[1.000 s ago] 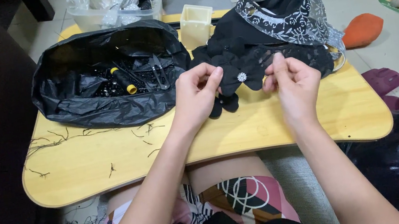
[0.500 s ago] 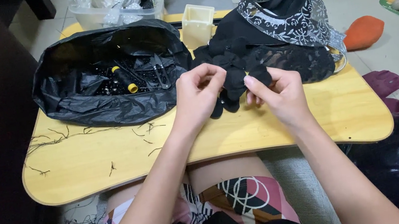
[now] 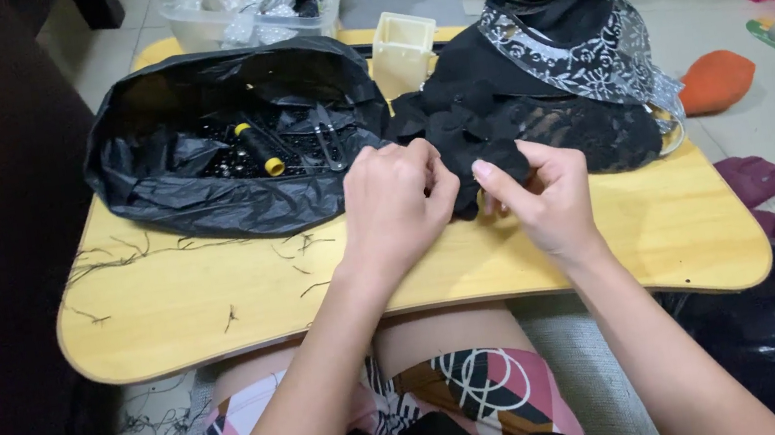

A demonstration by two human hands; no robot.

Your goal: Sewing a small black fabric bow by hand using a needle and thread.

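Nearest me are my knees in patterned shorts, then the near edge of the tray (image 3: 219,312), a pale wooden lap table with rounded corners and loose thread scraps (image 3: 110,256) scattered over its left half. Above its middle my left hand (image 3: 397,211) is curled nearly shut, fingertips pinching the black fabric (image 3: 489,148), and my right hand (image 3: 547,200) is half closed with thumb and forefinger gripping the same piece from the other side; the two hands almost touch. The fabric is a small, soft, ruffled black bunch, partly lacy, held just above the tray's centre and running back into a larger black pile beneath one silver-patterned cloth (image 3: 586,48). Open wood lies to the right of my right hand out to the tray's right edge, and to the left along the front edge; the back half is crowded. On the left sits one black bag (image 3: 161,189), spread open, holding one spool (image 3: 257,148) with yellow ends, one pair of snips (image 3: 329,145) and small beads I cannot count. Behind the hands stands one cream box (image 3: 402,49), and farther back one clear tub (image 3: 219,24). On the floor to the right lies one orange cushion (image 3: 717,80).
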